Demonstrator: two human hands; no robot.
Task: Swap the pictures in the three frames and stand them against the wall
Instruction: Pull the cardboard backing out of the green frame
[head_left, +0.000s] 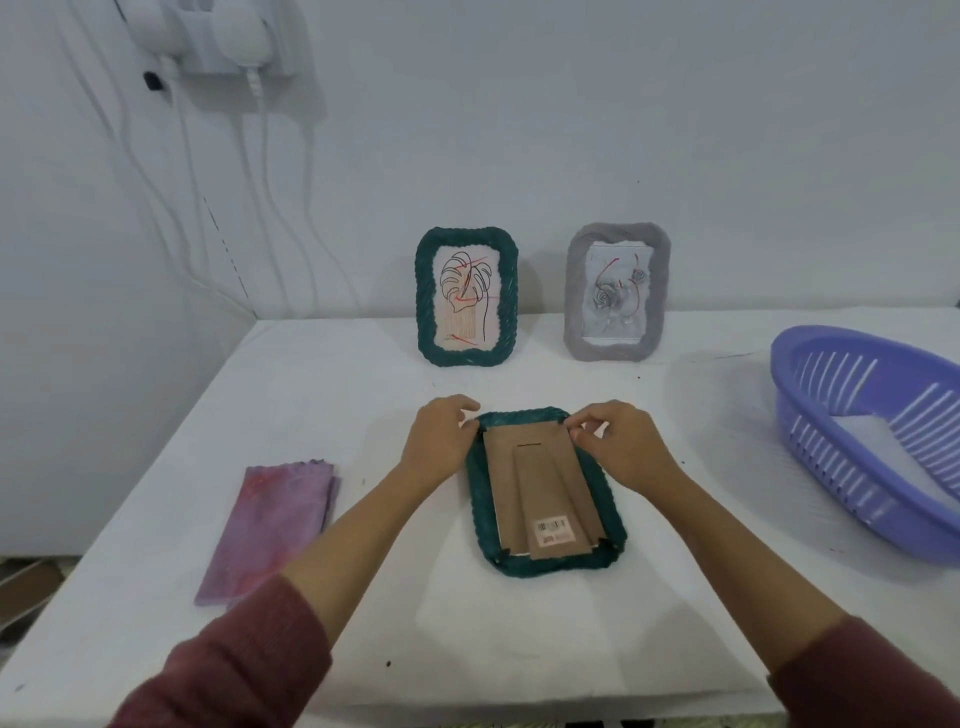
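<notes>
A dark green frame lies face down on the white table, its brown cardboard back with a fold-out stand facing up. My left hand pinches at the frame's far left corner, beside a small black clip. My right hand pinches at the far right corner of the backing. Against the wall stand a second green frame with a leaf line drawing and a grey frame with a rose picture.
A folded purple cloth lies at the left of the table. A lilac plastic basket holding something white sits at the right edge. White cables hang down the wall at the back left.
</notes>
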